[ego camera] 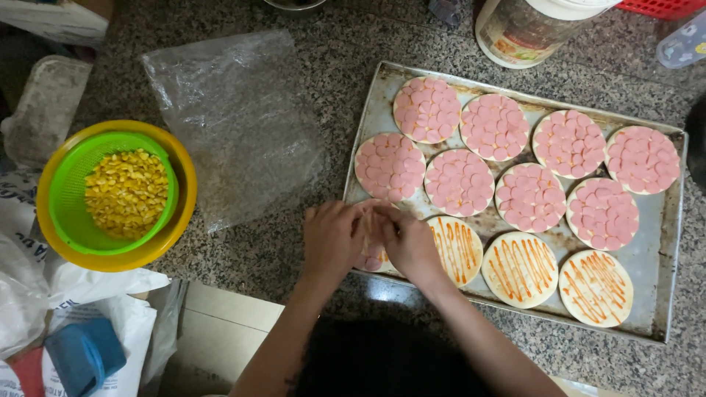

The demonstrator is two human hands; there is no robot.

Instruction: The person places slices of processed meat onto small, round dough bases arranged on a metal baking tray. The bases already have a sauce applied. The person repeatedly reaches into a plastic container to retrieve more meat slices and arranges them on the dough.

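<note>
At the near edge, the person's forearms reach up from the bottom of the view, and both hands meet over the near left corner of a metal baking tray (pixel 662 250) on the speckled stone desk (pixel 294 257). The left hand (pixel 332 239) and the right hand (pixel 410 244) touch at the fingertips, fingers curled down onto a round dough base (pixel 372 254) partly covered with pink sausage slices; most of this base is hidden under the hands, and whether either grip pinches a slice cannot be told.

Just right of the hands, in the tray's near row, lie three more bases (pixel 521 268) striped with orange sauce and bare of sausage. Beyond them, two farther rows hold eight bases (pixel 460 181) fully covered in pink slices.

To the left, well apart from the tray, a green colander of yellow corn kernels (pixel 126 192) sits inside a yellow bowl (pixel 184 213). Between bowl and tray lies a crumpled clear plastic bag (pixel 235 125). At the far edge stands a white tub (pixel 526 29).
</note>
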